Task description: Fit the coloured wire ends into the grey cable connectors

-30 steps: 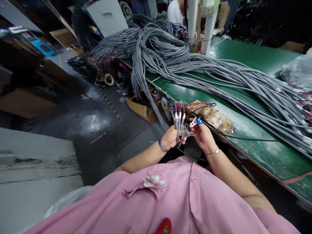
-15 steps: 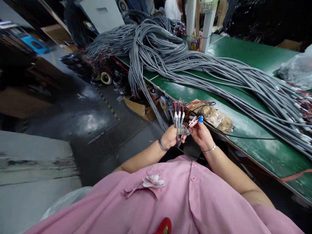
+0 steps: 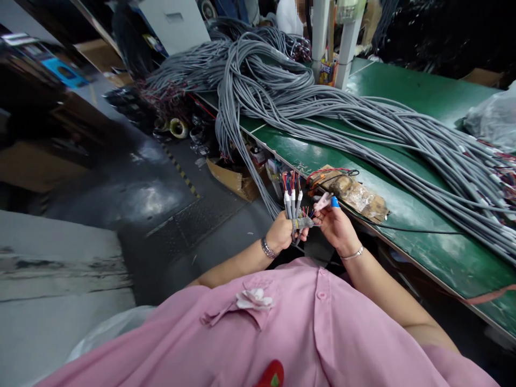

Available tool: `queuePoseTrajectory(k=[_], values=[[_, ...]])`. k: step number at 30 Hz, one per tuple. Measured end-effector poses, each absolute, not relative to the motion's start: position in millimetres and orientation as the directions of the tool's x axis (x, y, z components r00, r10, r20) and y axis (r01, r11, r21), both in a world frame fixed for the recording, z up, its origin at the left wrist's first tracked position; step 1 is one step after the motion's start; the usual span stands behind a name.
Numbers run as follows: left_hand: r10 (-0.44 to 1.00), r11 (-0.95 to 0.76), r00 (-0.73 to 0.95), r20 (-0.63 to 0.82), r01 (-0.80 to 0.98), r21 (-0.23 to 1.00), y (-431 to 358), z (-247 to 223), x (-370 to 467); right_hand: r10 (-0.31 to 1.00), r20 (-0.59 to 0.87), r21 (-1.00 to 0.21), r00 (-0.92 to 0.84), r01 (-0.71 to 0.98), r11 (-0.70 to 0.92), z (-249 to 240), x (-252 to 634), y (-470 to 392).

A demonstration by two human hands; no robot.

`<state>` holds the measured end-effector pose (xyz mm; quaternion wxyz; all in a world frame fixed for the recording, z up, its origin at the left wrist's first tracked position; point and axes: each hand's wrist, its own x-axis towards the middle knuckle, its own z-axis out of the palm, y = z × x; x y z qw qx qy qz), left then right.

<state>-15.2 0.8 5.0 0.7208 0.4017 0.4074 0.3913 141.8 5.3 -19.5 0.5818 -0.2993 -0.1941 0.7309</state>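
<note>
Several grey cables [image 3: 293, 204] with white bands and bare coloured wires stand upright in my left hand [image 3: 281, 232], whose fingers are wrapped round them. A grey covering sits on its thumb. Close by on the right, my right hand [image 3: 337, 228] pinches a small pale pink tool [image 3: 322, 202], its tip beside the cable ends. Blue tape [image 3: 335, 201] wraps one of its fingertips. Thin wires show between the two hands. Beyond them, a worn brown block [image 3: 355, 194] with black and red leads lies at the edge of the green table [image 3: 407, 236].
A long heap of grey cables [image 3: 278, 102] runs across the table, some hanging over its near edge. White posts [image 3: 344, 48] rise at the back. An open cardboard box [image 3: 229, 180] sits below. Clear plastic [image 3: 492, 118] lies at the right, and a person in white [image 3: 288, 17] is behind.
The cables in my left hand have tilted and shifted slightly left. My right hand has moved a little right and down, and the pink tool has turned.
</note>
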Motion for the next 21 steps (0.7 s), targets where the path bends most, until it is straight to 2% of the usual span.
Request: queuePoseTrajectory(k=[6, 12, 21], values=[[0.913, 0.354, 0.31, -0.265, -0.278, 0.893, 0, 7, -11, 0.981, -0.193, -0.712, -0.035, -0.682, -0.164, -18, 140, 7], [0.908, 0.36, 0.32, -0.272, -0.262, 0.895, 4, 7, -8, 0.983, -0.18, -0.684, -0.04, -0.713, -0.154, -21, 138, 13], [0.911, 0.362, 0.3, -0.283, -0.251, 0.898, 7, 1, -3, 0.966, -0.259, -0.626, 0.02, -0.765, -0.152, -25, 131, 22]])
